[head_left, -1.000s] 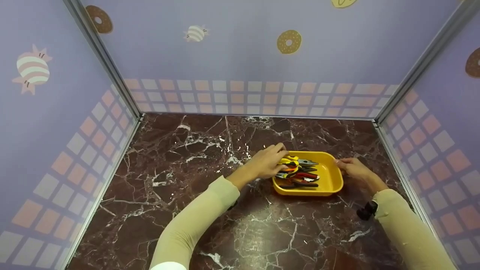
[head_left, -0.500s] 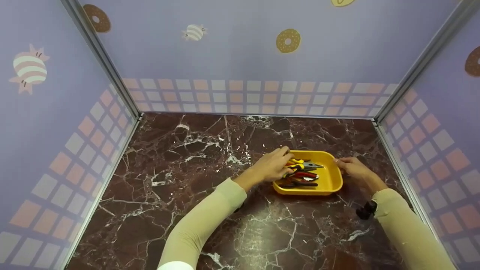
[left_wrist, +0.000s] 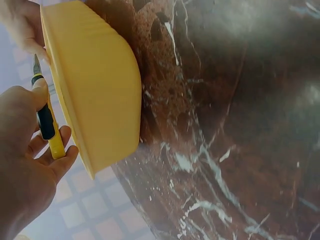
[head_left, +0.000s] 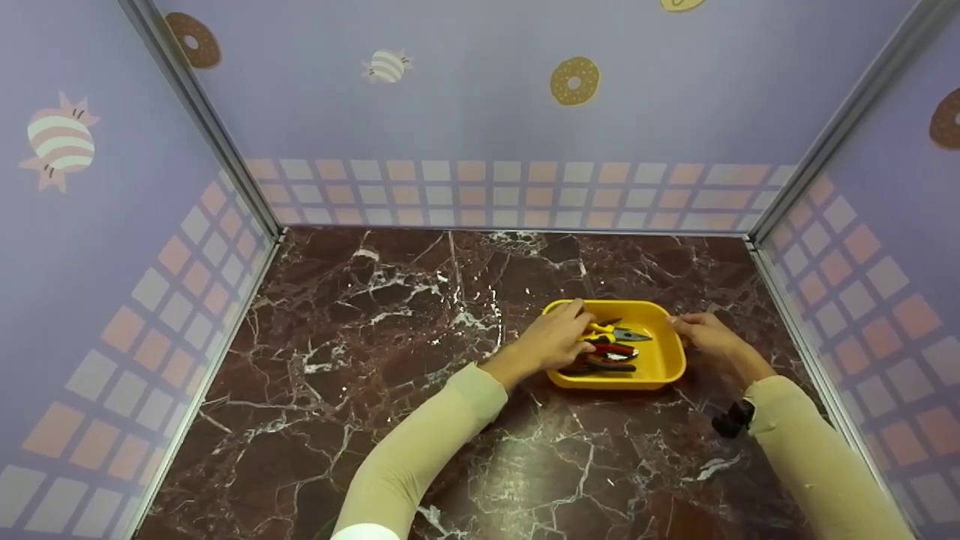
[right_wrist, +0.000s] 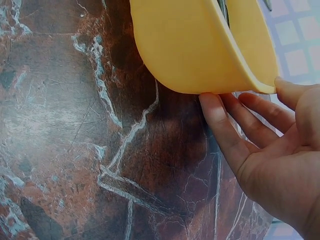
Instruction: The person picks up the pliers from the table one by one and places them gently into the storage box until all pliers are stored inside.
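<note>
While your right hand [head_left: 709,337] steadies the yellow tray [head_left: 664,365] with straight fingers, your left hand [head_left: 555,341] grips yellow-handled pliers [head_left: 609,331] at centre-right.

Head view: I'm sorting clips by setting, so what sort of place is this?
Probably a staged recording booth, not a real kitchen or workshop: printed wall panels with doughnuts and tiles enclose a marble-patterned tabletop, with metal corner posts. A yellow tray of pliers sits there.

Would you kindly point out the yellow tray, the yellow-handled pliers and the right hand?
yellow tray [head_left: 670,358]: head view, bare inner floor by its right wall.
yellow-handled pliers [left_wrist: 46,121]: left wrist view, black handle grip.
right hand [head_left: 707,336]: head view, back of hand.
</note>
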